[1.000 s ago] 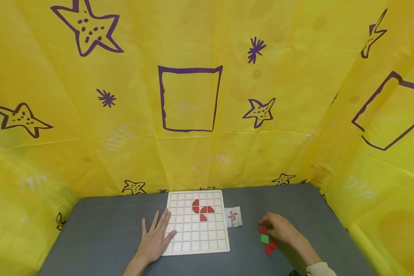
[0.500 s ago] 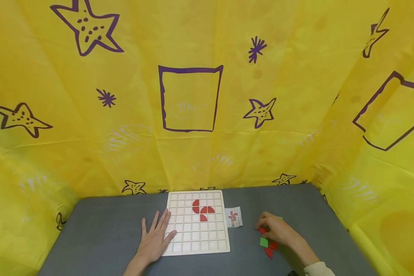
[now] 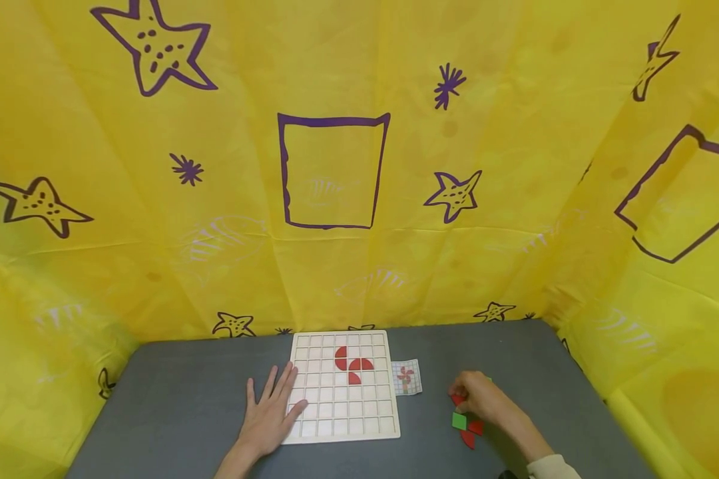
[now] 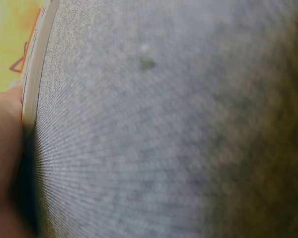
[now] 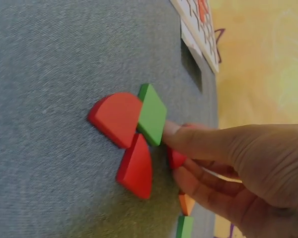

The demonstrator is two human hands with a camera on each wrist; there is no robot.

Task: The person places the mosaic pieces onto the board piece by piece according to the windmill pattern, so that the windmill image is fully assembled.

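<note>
My left hand (image 3: 265,414) rests flat with spread fingers along the left edge of a white gridded board (image 3: 317,429). Several red quarter-circle tiles (image 3: 367,364) sit in the board's upper middle squares. To the right of the board, my right hand (image 3: 484,398) pinches another red quarter-circle tile (image 5: 176,158) between thumb and fingers, low over the table and partly hidden by them. Beside the thumb lies a green square tile (image 5: 152,116), touching a red quarter-circle tile (image 5: 115,118). A second loose red tile (image 5: 136,168) lies against these.
A small pattern card (image 3: 413,386) with a red pinwheel lies against the board's right edge. Beyond my right fingers, an orange piece (image 5: 186,203) and a green piece (image 5: 185,227) show. Yellow printed cloth (image 3: 329,279) stands behind and beside the grey table (image 3: 186,399).
The fingers of my right hand shift slightly left, then back right, around the red tile. The loose green and red tiles slide a little toward me. My left hand stays on the board.
</note>
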